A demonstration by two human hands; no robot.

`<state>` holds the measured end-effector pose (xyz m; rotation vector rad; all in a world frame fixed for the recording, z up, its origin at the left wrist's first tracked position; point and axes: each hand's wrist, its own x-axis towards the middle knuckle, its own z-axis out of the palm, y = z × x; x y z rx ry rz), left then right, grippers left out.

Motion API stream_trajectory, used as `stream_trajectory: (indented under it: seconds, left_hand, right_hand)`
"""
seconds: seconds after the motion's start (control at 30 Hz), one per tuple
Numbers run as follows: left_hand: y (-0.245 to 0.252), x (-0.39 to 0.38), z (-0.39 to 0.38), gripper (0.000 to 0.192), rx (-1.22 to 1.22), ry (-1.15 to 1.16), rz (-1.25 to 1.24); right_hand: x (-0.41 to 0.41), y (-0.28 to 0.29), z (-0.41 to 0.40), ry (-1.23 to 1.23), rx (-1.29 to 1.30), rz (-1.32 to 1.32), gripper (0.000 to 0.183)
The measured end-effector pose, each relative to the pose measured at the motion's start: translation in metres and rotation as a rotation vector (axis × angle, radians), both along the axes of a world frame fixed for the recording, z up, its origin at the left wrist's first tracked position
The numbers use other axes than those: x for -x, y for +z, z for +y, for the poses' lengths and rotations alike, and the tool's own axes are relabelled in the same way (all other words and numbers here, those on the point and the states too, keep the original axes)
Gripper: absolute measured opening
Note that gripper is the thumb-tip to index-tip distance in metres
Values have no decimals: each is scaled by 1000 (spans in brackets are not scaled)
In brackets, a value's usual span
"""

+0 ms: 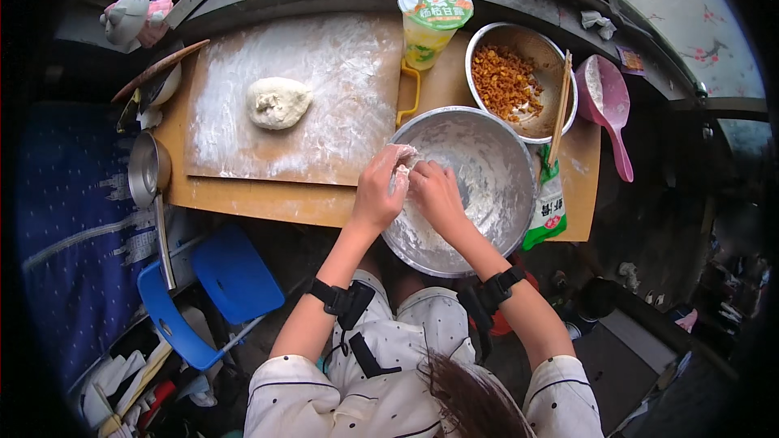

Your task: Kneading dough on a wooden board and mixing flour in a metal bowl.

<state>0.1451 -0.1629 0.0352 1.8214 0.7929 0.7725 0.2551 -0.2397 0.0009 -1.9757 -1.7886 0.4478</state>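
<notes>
My left hand (382, 187) is over the left rim of a large metal mixing bowl (517, 194), its fingers curled and dusted with flour. A gap shows between thumb and fingers. Right beside it, my right hand (434, 190) is bent inward, its fingertips close to or touching the left fingers. Whether anything lies between them is hidden. Flour and dough scraps (487, 194) coat the inside of the bowl. To the left, a lump of dough (279, 103) rests on a floured wooden board (341, 128).
Behind the bowl stand a lidded drink cup (426, 39) and a metal bowl of orange-brown crumbly food (508, 82), with chopsticks (560, 109) across its rim. A pink scoop (611, 106) and a green-white packet (548, 210) lie right. Left are a saucepan (146, 173) and a blue chair (237, 274).
</notes>
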Motion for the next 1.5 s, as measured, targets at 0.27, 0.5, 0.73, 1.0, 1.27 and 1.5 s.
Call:
stream_trajectory:
  seconds: [0.27,0.5,0.73,1.0,1.27,1.5]
  left_hand:
    - [1,0,1,25,-57,13,36]
    - [1,-3,-1,25,-75,37,36]
    - [-3,-2,1,25,-79,43,29]
    - [-2,-1,0,25,-57,37,51]
    - [-3,-1,-2,25,-46,78,11]
    - [-1,-3,-3,25,-74,98,6]
  right_hand:
    - [-6,-2,-57,203,203,-50,13]
    - [-3,-1,-12,182,118,-61,12]
    - [2,-8,-20,85,106,1,9]
    - [-13,22,-58,296,262,29,23]
    - [3,23,-63,315,278,-238,50]
    - [14,15,-43,212,264,-203,48]
